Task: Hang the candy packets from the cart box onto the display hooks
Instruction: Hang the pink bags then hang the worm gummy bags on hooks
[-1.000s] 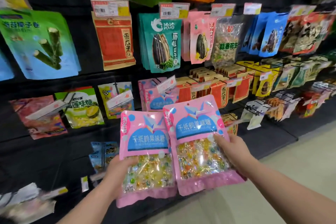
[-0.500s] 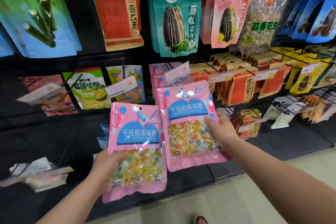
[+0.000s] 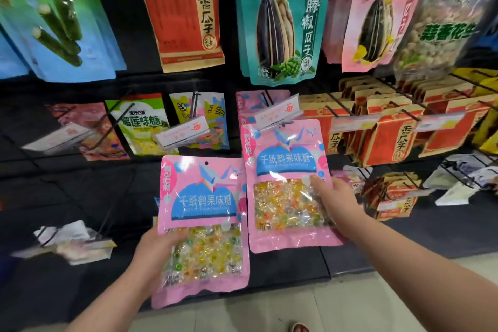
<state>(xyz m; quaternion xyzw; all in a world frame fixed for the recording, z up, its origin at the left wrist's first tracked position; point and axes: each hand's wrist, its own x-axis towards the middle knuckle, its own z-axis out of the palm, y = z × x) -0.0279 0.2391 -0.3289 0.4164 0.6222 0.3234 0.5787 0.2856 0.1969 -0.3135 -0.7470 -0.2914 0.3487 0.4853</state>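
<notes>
We see the left hand (image 3: 159, 250) gripping a pink plastic candy packet with a blue label and a clear window of coloured sweets (image 3: 202, 210) by its lower left edge, thumb on the front and fingers behind. This packet is held upright in front of the black display wall (image 3: 80, 191), low and clear of any hook.

The right hand (image 3: 336, 202) grips a second, matching pink candy packet (image 3: 288, 170) by its right edge, thumb pressed on the window. This packet sits higher, just right of the first, and its top edge meets the white price tag (image 3: 277, 112) at the tip of a black wire hook. We cannot tell whether it is threaded on. More pink packets (image 3: 256, 100) hang behind that tag. Red-and-tan seed packs (image 3: 390, 137) hang to the right.
</notes>
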